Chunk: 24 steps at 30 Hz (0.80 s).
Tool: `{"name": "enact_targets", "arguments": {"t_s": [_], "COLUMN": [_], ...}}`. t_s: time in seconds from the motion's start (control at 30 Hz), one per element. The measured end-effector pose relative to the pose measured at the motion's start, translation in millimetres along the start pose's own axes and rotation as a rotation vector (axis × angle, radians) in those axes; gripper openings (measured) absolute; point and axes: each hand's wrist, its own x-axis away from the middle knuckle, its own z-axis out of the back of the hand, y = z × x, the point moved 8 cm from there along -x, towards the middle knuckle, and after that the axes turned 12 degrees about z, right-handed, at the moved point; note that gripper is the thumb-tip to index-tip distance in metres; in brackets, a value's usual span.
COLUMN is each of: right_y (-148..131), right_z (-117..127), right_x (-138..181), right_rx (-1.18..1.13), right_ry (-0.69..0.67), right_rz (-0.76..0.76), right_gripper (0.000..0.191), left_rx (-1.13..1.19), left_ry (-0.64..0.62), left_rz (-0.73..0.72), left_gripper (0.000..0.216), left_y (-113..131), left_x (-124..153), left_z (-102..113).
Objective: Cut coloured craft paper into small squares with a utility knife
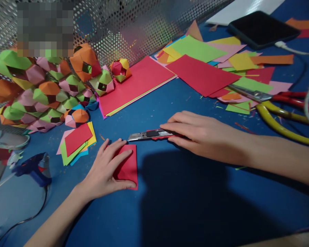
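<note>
My left hand [110, 173] lies with its fingers spread over a small folded or stacked piece of red paper [132, 168], pressing it against the blue table. To its right, my right hand [193, 132] grips the rear of a red and black utility knife [156, 134]. The blade end points left and its tip sits just beyond the top edge of the red paper, close to my left fingertips. Part of the knife's handle is hidden under my right fingers.
Folded paper balls [47, 92] pile up at the back left by a perforated metal panel. Nearby are small coloured sheets [78, 139] and a blue glue gun [33, 169]. Large red sheets [141, 80], paper scraps [244, 61], scissors [270, 103] and a phone [264, 29] occupy the back and right.
</note>
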Motion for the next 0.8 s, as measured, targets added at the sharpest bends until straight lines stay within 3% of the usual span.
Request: {"name": "enact_targets", "arguments": {"t_s": [0.4,0.57,0.67,0.8], "right_y": [-8.5,-2.9,4.9,12.5], "right_z": [14.8,18.2,12.7,5.7], "right_x": [-1.5,2.9,7.2,10.0], "right_rx": [0.05,0.073,0.026,-0.09], "right_ry": [-0.055,-0.081,-0.116,-0.177], "right_rz": [0.187,0.24,0.22,0.164], "right_gripper": [0.034,0.034,0.035,0.037], "left_rx": [-0.053,-0.023,0.011,0.031], "left_ry": [0.047,-0.009,-0.056,-0.144], "left_rz": [-0.118,-0.091,-0.061,-0.004], "left_gripper": [0.082,0.068,0.051,0.049], "left_y": [18.2,14.5,9.2,2.8], "left_x": [0.9,0.3,-0.2,-0.8], "left_z": [14.7,9.0,3.3,-8.5]}}
